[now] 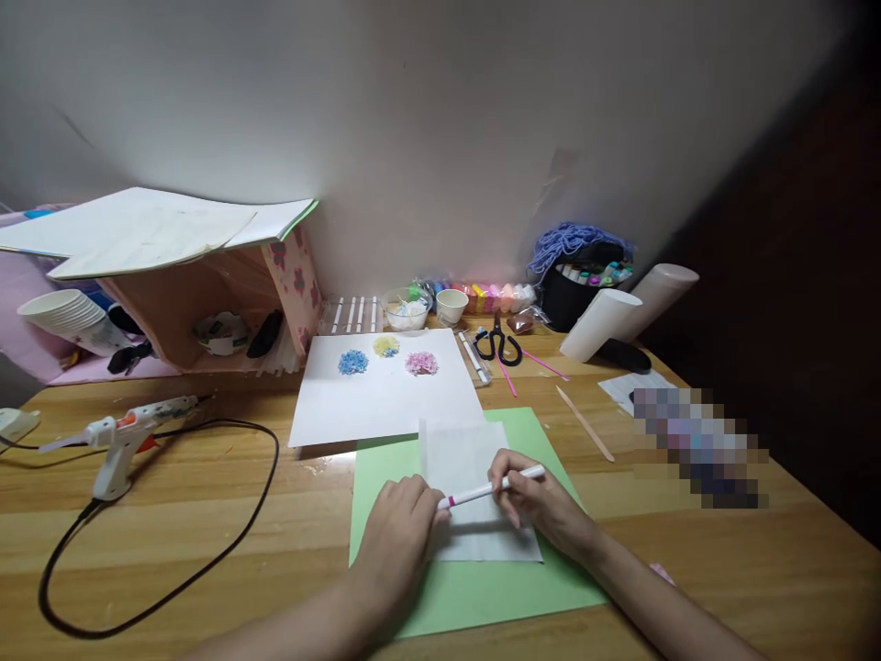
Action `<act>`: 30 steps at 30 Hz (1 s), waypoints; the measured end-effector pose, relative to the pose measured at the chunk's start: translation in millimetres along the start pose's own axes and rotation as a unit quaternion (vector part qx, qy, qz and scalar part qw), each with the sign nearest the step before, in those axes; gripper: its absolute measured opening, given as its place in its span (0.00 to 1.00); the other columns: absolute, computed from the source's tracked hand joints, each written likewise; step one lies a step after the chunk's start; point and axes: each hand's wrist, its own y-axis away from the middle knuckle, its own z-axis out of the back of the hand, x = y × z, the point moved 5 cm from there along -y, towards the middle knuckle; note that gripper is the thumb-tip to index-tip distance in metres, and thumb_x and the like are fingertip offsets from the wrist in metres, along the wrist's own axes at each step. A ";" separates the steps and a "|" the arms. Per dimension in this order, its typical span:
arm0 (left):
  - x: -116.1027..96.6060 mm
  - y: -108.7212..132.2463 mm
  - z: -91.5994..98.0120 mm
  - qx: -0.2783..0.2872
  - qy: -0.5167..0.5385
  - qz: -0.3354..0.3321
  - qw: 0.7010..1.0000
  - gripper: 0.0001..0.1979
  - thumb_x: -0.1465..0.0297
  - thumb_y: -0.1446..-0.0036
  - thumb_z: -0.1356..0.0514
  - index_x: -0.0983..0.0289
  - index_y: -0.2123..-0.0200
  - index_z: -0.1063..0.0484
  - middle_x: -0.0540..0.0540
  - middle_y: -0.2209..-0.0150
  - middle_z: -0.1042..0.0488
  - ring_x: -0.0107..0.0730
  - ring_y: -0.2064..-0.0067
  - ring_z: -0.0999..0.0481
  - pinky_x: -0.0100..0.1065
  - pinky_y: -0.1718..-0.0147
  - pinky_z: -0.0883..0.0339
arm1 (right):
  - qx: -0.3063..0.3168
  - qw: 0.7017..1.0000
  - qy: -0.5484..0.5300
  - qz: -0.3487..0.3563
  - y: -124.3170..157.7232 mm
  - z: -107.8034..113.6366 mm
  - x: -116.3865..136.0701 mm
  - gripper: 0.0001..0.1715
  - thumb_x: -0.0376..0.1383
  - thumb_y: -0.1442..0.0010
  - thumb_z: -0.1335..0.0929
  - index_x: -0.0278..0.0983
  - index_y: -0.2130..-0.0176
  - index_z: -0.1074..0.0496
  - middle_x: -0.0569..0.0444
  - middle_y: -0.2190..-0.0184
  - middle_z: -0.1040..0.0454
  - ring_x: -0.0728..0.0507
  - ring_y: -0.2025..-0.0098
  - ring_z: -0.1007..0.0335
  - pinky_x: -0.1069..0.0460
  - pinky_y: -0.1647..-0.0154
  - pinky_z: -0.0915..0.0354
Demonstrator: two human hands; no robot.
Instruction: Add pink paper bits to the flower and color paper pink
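Note:
A white pen with a pink band (pixel 492 487) lies nearly level over a thin translucent sheet (pixel 460 450). That sheet rests on a green sheet of paper (pixel 523 588) on the wooden table. My right hand (pixel 540 500) pinches the pen's barrel near its middle. My left hand (pixel 399 532) is closed at the pen's pink-banded end and rests on the translucent sheet. Behind them lies a white sheet (pixel 385 404) with three small heaps of crumbs: blue (pixel 352 362), yellow (pixel 386 345) and pink (pixel 421 364).
A glue gun (pixel 128 436) with a looping black cord (pixel 158 569) sits at the left. Black scissors (pixel 499 344), small cups, coloured clay pots, a marker holder (pixel 585 294), two white rolls (pixel 602 323) and a wooden stick (pixel 585 424) line the back and right. A pink box under papers (pixel 151 229) stands back left.

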 end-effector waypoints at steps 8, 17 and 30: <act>-41.0 1.1 23.2 0.175 0.156 -0.050 0.971 0.16 0.65 0.33 0.56 0.62 0.70 0.35 0.51 0.69 0.30 0.30 0.68 0.33 0.31 0.68 0.39 | 0.119 0.988 0.098 -0.003 31.0 0.1 34.7 0.12 0.43 0.41 0.33 0.37 0.67 0.28 0.55 0.74 0.32 0.49 0.73 0.41 0.53 0.72 0.46; -10.0 -4.1 14.8 0.162 0.050 -0.083 0.982 0.14 0.66 0.34 0.52 0.67 0.58 0.30 0.65 0.41 0.36 0.43 0.39 0.36 0.43 0.44 0.36 | -0.192 0.969 0.083 0.132 33.9 118.9 75.3 0.09 0.42 0.43 0.32 0.41 0.64 0.33 0.61 0.80 0.41 0.51 0.81 0.49 0.54 0.79 0.51; -75.2 -38.6 -54.7 0.190 0.005 -0.237 0.953 0.16 0.69 0.34 0.52 0.75 0.53 0.34 0.75 0.38 0.46 0.51 0.36 0.46 0.45 0.40 0.41 | -0.228 0.936 0.252 0.094 0.4 102.5 24.6 0.11 0.44 0.39 0.35 0.39 0.62 0.34 0.48 0.57 0.26 0.43 0.58 0.29 0.47 0.56 0.34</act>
